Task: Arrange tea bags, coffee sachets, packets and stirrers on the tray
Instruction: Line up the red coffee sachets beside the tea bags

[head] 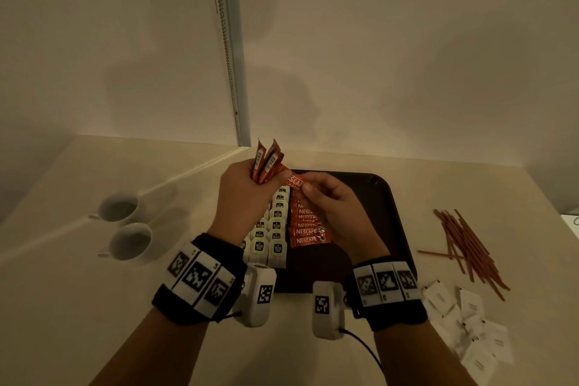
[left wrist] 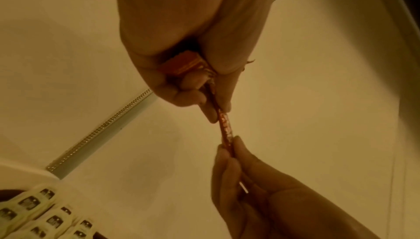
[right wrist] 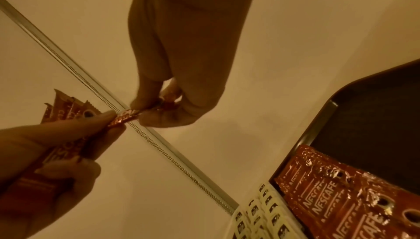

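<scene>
My left hand grips a bunch of orange coffee sachets upright over the far left corner of the dark tray. My right hand pinches one sachet whose other end is still in the left hand's fingers. In the left wrist view that sachet runs edge-on between both hands. On the tray lie two columns of tea bags and, to their right, a column of coffee sachets. Brown stirrers and white packets lie on the table to the right of the tray.
Two white cups stand on the table to the left. A wall with a metal strip rises right behind the tray. The right half of the tray floor shows bare.
</scene>
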